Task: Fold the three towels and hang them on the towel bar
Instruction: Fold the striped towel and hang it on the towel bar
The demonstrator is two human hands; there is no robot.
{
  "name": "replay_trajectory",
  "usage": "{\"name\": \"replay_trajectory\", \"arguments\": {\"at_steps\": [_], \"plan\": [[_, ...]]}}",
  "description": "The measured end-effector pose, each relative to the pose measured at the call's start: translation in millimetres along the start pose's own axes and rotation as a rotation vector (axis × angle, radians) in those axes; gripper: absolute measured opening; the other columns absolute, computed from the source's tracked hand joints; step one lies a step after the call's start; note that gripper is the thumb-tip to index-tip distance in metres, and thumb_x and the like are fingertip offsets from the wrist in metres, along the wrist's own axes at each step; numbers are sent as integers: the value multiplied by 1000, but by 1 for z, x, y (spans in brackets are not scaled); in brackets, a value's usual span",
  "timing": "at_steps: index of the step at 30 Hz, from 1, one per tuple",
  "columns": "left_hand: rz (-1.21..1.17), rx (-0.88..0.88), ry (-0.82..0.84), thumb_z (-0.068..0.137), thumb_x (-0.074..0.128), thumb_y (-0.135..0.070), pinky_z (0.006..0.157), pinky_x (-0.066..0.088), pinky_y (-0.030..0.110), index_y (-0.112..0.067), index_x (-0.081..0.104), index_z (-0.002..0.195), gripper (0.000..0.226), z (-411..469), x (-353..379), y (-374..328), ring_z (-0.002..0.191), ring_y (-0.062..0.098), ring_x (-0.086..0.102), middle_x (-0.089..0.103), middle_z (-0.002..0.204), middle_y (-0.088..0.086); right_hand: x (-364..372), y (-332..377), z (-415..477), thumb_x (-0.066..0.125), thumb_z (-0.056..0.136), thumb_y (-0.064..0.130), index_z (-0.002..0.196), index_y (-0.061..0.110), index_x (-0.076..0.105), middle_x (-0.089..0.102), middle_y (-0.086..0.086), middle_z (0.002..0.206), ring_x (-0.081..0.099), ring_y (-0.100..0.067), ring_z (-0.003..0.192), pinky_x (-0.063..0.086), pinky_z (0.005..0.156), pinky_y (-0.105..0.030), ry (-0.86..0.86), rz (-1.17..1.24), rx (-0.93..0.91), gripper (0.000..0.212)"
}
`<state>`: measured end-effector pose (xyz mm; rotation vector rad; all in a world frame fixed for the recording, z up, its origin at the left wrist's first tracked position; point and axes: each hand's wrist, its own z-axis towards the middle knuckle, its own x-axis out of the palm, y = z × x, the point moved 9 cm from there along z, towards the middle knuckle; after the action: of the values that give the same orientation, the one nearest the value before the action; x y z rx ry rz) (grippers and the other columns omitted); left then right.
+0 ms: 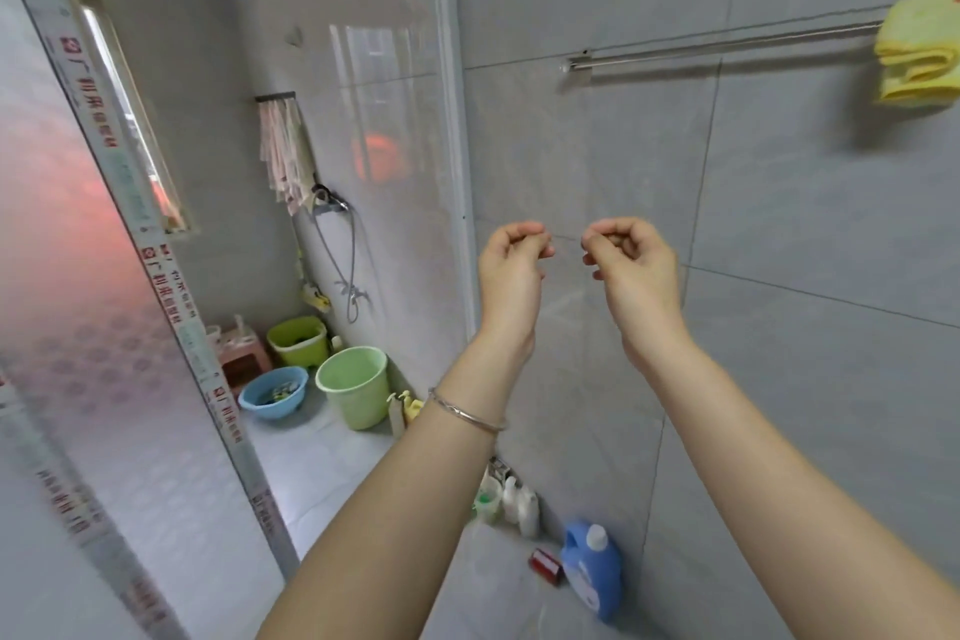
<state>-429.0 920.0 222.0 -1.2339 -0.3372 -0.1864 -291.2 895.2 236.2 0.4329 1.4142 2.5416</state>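
Observation:
A metal towel bar runs along the grey tiled wall at the upper right. A folded yellow towel hangs over its right end, partly cut off by the frame edge. Both my hands are raised in front of the wall, well below the bar. My left hand has its fingers curled closed, and a silver bangle circles that wrist. My right hand is curled the same way, a short gap to the right. Neither hand visibly holds anything. No other towel of the task is in view.
A glass shower door frame stands at the left. Inside are a green bucket, a blue basin, a green bin and a pink cloth on a wall rack. A blue detergent bottle and small bottles stand by the wall.

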Motion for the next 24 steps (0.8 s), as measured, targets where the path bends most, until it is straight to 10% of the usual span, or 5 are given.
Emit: {"name": "replay_trajectory", "arguments": {"at_steps": [24], "plan": [[101, -2, -595, 86, 53, 2, 68, 47, 16, -18, 58, 80, 21, -106, -406, -60, 81, 7, 61, 64, 90, 0, 336, -63, -241, 60, 86, 9, 84, 14, 59, 58, 0, 75, 54, -10, 70, 44, 59, -11, 555, 169, 327, 5]]}}
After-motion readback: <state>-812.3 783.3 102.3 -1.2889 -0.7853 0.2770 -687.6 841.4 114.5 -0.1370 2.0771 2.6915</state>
